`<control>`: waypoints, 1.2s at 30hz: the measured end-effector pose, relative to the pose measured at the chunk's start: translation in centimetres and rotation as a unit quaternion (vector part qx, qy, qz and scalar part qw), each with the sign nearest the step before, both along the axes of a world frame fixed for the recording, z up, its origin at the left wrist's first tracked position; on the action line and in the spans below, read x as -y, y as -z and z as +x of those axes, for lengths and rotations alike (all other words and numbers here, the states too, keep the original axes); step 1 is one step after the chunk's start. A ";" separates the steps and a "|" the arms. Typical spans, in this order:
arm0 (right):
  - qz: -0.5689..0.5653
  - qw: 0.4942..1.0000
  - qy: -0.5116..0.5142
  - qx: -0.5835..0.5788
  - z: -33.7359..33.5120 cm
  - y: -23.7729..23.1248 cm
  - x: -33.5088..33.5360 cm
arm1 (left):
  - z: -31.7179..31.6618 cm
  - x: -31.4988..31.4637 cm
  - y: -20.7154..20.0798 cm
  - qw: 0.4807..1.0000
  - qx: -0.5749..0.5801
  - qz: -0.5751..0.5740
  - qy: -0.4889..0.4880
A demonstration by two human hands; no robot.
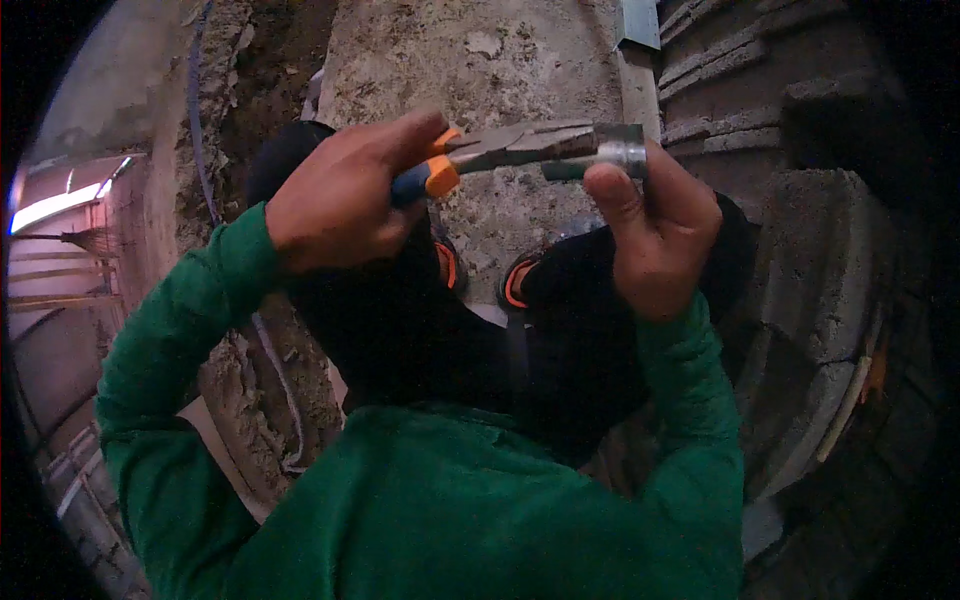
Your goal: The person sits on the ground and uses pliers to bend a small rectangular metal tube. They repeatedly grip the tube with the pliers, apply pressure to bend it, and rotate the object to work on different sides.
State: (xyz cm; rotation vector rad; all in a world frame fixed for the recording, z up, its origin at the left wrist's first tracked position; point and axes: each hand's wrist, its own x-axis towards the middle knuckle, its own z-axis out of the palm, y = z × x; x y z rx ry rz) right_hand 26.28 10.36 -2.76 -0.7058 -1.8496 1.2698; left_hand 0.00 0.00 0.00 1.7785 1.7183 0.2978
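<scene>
My left hand (345, 190) is closed round the blue and orange handles of a pair of pliers (520, 143). The pliers' long metal jaws point to the right. At their tip they reach a short, shiny metal cylinder (625, 152), like a pipe fitting. My right hand (660, 230) pinches that cylinder between thumb and fingers, which partly cover it. A dark strip runs just below the jaws, and I cannot make out what it belongs to. Both hands are raised in front of me, above my knees and shoes.
Beneath lies a rough concrete slab (460, 70). Along its left side runs broken earth with a grey cable or hose (270, 350). Grey concrete blocks (815, 250) stand at the right, with stacked slabs (715, 75) farther back. A metal piece (638, 22) lies at the far edge.
</scene>
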 end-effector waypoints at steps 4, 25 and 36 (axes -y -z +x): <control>0.000 1.000 0.008 -0.007 -0.2 0.7 -1.0 | -0.1 -0.9 2.2 0.997 0.024 0.073 0.005; -0.127 0.978 0.109 -0.126 0.0 4.5 -3.4 | 0.0 6.6 -3.3 0.978 0.053 0.111 -0.168; -0.290 0.942 0.064 -0.154 4.0 6.2 -9.2 | -12.7 16.5 0.6 0.673 0.166 0.368 -0.620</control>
